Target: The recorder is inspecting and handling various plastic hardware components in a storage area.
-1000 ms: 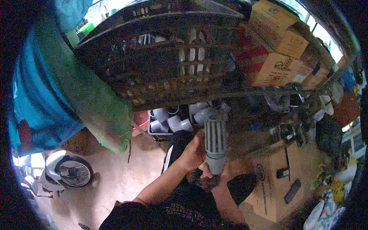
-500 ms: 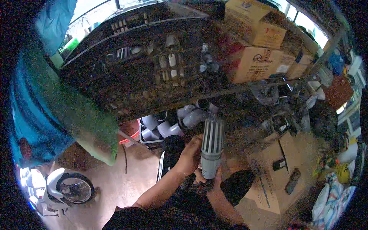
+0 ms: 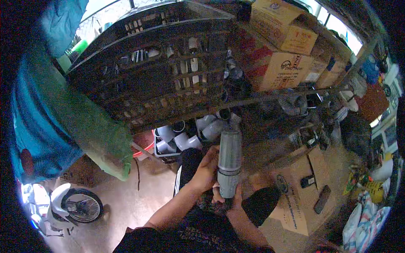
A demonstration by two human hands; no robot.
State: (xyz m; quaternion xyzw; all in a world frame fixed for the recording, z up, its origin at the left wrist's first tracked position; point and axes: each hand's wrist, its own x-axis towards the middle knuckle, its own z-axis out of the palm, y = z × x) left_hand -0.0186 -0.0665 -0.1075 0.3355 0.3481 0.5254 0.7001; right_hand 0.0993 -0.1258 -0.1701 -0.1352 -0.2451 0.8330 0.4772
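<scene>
I have a grey plastic cylinder (image 3: 229, 162) with a dark groove round its middle in front of my body. My right hand (image 3: 237, 198) is curled round its lower end; my left hand (image 3: 206, 169) is against its upper left side, fingertips hidden, so I cannot tell how closed. Beyond, grey curved pipe elbows (image 3: 182, 140) sit together; rightward, a dark oblong handset (image 3: 322, 199) lies on brown cardboard (image 3: 295, 200).

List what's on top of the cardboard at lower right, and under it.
On the cardboard: a small black device with a white label and a dark oblong object. A black-clothed leg hides part of its left side. Underneath is covered; can't tell.
</scene>
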